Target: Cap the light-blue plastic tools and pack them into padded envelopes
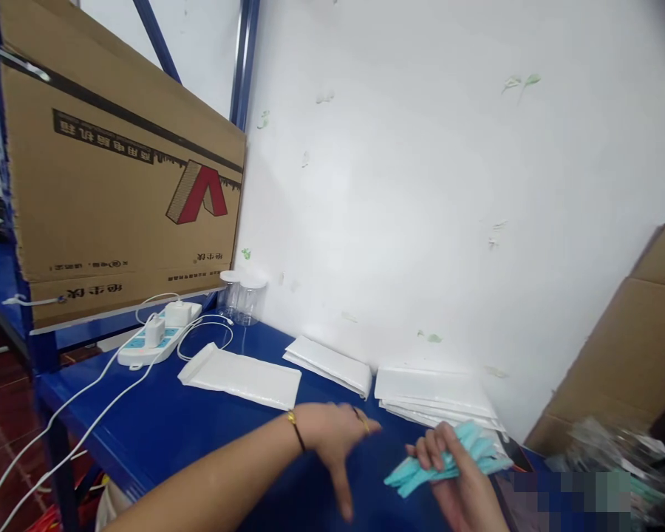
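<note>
My right hand [448,473] is wrapped round a bunched light-blue cloth-like item [476,449] near the table's right side. Over the blue table [199,436], my left hand [340,447] has its fingers apart and holds nothing. A flat white packet [244,378] lies to the left, behind my left forearm. Beyond my left hand is a folded white packet [329,363] by the wall. Several white packets [432,391] are stacked against the wall, just behind my right hand.
A power strip [144,347] with white plugs and cables sits at the left. Two clear jars [250,303] with white lids stand in the corner. A large cardboard panel [127,177] rises on the left. Clear plastic bags [604,451] and cardboard [615,355] are at the right.
</note>
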Demonstrator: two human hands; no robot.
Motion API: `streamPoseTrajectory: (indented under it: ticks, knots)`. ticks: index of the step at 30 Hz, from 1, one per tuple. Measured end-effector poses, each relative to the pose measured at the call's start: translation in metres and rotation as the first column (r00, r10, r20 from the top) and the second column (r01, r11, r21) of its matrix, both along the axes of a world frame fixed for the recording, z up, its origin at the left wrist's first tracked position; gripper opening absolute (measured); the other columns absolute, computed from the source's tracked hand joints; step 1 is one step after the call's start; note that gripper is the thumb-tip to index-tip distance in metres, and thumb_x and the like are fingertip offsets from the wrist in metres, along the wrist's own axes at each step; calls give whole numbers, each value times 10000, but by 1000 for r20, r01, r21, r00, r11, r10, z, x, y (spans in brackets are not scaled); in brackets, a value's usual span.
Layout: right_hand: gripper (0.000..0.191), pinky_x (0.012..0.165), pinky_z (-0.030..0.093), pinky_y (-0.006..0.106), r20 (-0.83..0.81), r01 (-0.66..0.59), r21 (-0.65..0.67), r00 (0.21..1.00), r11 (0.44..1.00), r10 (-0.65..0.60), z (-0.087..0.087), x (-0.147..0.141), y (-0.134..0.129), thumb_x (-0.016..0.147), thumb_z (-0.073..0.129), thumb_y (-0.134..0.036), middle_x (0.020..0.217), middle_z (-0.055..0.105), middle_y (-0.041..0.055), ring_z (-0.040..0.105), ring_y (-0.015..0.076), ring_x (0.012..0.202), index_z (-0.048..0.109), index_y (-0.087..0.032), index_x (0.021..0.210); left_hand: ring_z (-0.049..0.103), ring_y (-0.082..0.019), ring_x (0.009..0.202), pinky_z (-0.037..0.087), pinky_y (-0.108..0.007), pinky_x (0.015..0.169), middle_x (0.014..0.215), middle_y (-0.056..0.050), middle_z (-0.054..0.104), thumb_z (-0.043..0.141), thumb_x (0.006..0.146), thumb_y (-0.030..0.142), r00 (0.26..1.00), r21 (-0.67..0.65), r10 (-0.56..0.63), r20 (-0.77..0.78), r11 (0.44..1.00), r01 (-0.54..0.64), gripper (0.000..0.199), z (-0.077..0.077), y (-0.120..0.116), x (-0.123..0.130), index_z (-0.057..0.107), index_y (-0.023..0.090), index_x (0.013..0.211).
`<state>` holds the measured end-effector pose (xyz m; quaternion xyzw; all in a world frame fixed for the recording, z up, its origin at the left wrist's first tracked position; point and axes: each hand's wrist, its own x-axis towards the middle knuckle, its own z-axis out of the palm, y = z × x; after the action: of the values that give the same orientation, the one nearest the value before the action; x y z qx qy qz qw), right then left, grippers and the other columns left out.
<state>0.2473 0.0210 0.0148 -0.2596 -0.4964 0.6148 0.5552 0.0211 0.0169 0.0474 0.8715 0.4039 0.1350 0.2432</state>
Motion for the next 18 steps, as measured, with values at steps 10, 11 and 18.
streamPoseTrajectory:
  ticks: [10, 11, 18]
  knots:
    - [346, 414, 297, 216, 330, 219, 186, 905, 958, -270, -20, 6, 14, 704, 692, -483, 512, 367, -75, 357, 88, 438, 572, -166, 773, 280, -442, 1279, 184, -617, 998, 1386, -217, 368, 785, 325, 555, 776, 79, 517, -361, 846, -527, 1194, -14, 2, -181, 325, 223, 1376]
    - [357, 406, 298, 216, 318, 225, 180, 908, 957, -274, -21, 4, 14, 711, 679, -497, 498, 350, -81, 351, 87, 426, 578, -162, 784, 335, -424, 1250, 220, -584, 997, 1344, -209, 417, 761, 380, 565, 781, 111, 530, -330, 844, -525, 1096, -17, -1, -182, 376, 212, 1343]
    - [361, 456, 392, 255, 141, 300, 191, 934, 935, -329, 10, 8, -4, 768, 619, -504, 468, 372, -66, 394, 104, 428, 531, -186, 621, 567, -277, 947, 416, -393, 877, 999, -93, 572, 632, 610, 489, 818, 190, 566, 99, 796, -574, 487, 12, -23, -156, 548, 174, 972]
